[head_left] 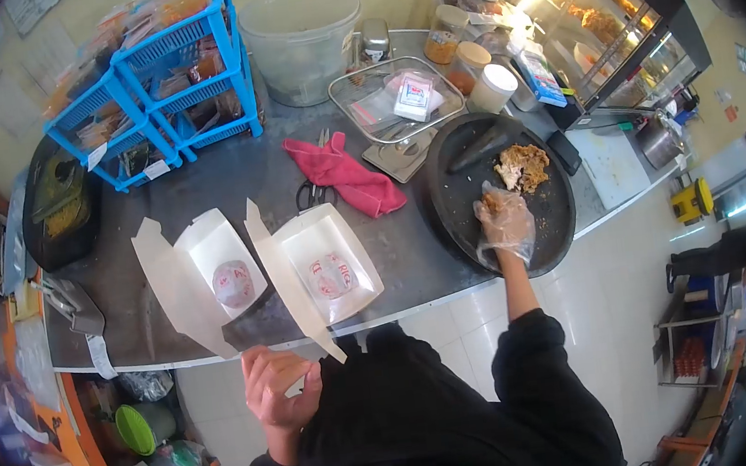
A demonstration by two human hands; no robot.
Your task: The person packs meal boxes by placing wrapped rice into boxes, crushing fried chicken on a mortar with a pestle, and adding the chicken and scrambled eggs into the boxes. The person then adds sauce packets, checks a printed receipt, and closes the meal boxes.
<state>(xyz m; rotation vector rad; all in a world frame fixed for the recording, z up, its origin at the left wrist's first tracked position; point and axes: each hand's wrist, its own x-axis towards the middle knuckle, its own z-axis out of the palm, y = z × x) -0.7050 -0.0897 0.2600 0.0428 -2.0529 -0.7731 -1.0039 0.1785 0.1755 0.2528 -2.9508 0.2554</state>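
Note:
My right hand, in a clear plastic glove, reaches into a wide black mortar. Its fingers close on a brown piece of fried chicken, partly hidden by the glove. Beside it lies torn fried chicken with pale meat showing. A dark pestle rests across the mortar's far side. My left hand is bare, fingers loosely bent, thumb apart, holding nothing, just off the table edge. Nearest it are two open paper boxes, the left box and the right box, each holding a round wrapped packet.
Behind the boxes lie a red cloth and scissors. Blue baskets with packets, a clear bucket and a glass dish stand farther back. Jars and a lit display warmer are at right.

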